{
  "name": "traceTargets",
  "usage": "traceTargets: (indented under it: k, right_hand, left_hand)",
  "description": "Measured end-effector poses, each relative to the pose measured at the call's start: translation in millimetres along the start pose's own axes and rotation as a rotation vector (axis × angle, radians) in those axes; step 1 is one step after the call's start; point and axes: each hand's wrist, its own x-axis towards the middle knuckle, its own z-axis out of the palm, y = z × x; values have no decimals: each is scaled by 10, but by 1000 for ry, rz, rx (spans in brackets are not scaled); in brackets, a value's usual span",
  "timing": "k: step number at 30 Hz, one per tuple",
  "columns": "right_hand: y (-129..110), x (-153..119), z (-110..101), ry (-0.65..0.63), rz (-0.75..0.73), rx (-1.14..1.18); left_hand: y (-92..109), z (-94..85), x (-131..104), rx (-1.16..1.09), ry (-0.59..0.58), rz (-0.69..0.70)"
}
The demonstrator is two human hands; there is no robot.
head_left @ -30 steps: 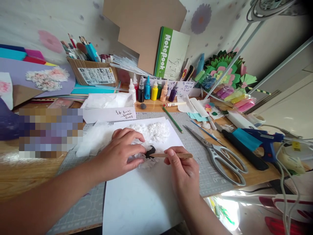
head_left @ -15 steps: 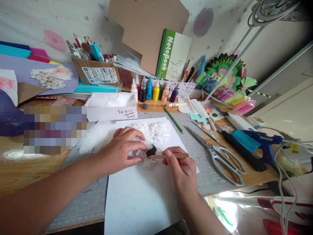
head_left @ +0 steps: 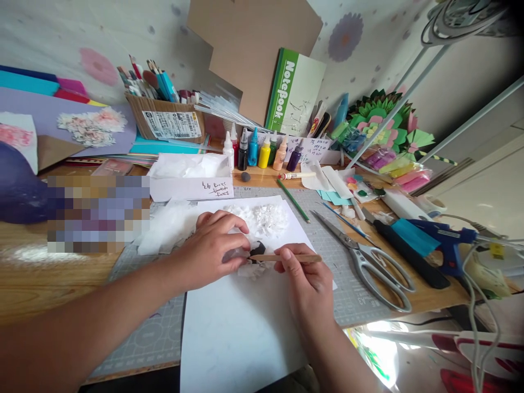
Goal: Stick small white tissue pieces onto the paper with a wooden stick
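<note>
My right hand (head_left: 307, 275) grips a pointed wooden stick (head_left: 268, 257) like a pencil, its tip directed left. The tip meets the thumb and fingers of my left hand (head_left: 216, 245), which are pinched around a piece of thin white tissue paper (head_left: 234, 254); the fingers partly hide it. Beneath the stick lies a black patch (head_left: 257, 249), with ruffled white tissue around it. Just behind, a fluffy cluster of crumpled white tissue (head_left: 270, 218) is on the white paper sheet (head_left: 241, 333).
A grey cutting mat (head_left: 139, 322) lies under the sheet. Loose tissue (head_left: 164, 226) is to the left, near a white paper box (head_left: 190, 188). Large scissors (head_left: 360, 254), a green pencil (head_left: 293, 200) and a blue glue gun (head_left: 444, 240) lie right. Paint bottles (head_left: 264, 153) stand behind.
The view has shifted slightly. My left thumb and fingers have come closer together at the stick's tip, and the stick lies a little more level over the black patch.
</note>
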Motion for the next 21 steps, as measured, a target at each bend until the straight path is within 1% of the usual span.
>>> traceTargets:
  k: [2,6,8,10,13,14,16,18,20,21]
  right_hand:
    - [14,-13,-20,23,18,21]
    - [28,-27,-41,-49,25,58]
    - [27,-35,-44,-63,20,58]
    - [23,-45,-43,-40,11,65]
    - [15,-49,-37,40,-3,99]
    - [14,-47,-33,37,-2,107]
    - [18,-43,-25,-14,-2,115]
    - [40,-47,-19,-25,0,144]
    - [83,-66,-15,57,7,212]
    - [113,-78,-14,102,19,252]
  left_hand:
    - [-9,-3,-4,-6,-4,-6]
    - [-40,-32,-26,-6,-29,-18]
    - [-53,-39,-36,-3,-36,-9]
    - [-53,-36,-40,-3,-41,-1]
    - [-46,-31,-34,-10,-44,4]
    - [-53,-39,-30,-18,-38,4]
    - [-100,-93,-25,-48,19,-2]
    - [-206,-211,-33,-97,134,-33]
    - [-353,-391,-65,-138,244,-130]
    - [-428,-494,-90,-144,256,-193]
